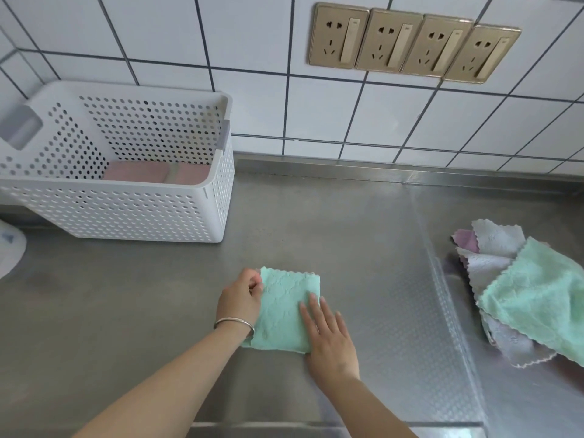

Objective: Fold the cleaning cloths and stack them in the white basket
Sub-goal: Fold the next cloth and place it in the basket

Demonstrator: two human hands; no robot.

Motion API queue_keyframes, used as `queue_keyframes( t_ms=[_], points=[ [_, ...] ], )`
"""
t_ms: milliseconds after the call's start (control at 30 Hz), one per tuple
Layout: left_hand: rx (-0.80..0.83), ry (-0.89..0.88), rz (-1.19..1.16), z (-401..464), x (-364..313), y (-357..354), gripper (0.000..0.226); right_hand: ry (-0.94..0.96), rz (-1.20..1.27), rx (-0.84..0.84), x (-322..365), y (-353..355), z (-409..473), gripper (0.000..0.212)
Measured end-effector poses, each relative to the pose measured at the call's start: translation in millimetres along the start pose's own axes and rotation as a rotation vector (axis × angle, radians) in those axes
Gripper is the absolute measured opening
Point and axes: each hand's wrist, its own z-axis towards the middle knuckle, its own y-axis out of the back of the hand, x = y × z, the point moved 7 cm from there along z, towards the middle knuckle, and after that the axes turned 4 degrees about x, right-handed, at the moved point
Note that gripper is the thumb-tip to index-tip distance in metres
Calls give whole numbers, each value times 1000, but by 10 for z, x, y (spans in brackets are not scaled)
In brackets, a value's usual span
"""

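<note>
A folded mint-green cloth [281,308] lies flat on the steel counter in front of me. My left hand [241,298], with a bangle on its wrist, pinches the cloth's upper left edge. My right hand [330,336] rests flat, fingers spread, on the cloth's lower right corner. The white perforated basket [142,213] stands at the back left; folded pink cloths [148,173] lie on its bottom. A loose pile of cloths [521,292], grey, purple and mint-green, sits at the right.
The steel counter [126,295] meets a white tiled wall with a row of several gold sockets [414,42]. A white round object [9,251] shows at the left edge. The counter's front edge runs along the bottom of the view.
</note>
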Motion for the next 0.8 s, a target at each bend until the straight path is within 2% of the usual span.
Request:
queue_keyframes(
  t_ms=[200, 567, 667, 733, 800],
  points=[
    [47, 23, 34, 129, 203, -32, 20, 53, -49, 15, 138, -1, 72, 95],
    [45, -39, 56, 41, 251, -44, 21, 34, 4, 129, 209, 7, 84, 104],
    [51, -51, 60, 8, 298, -64, 30, 90, -73, 283, 223, -34, 64, 85],
    [18, -83, 98, -52, 306, -49, 33, 105, -50, 220, 222, 38, 45, 72],
    [-86, -278, 266, -108, 213, -39, 34, 120, -33, 222, 210, 33, 94, 64]
  ],
)
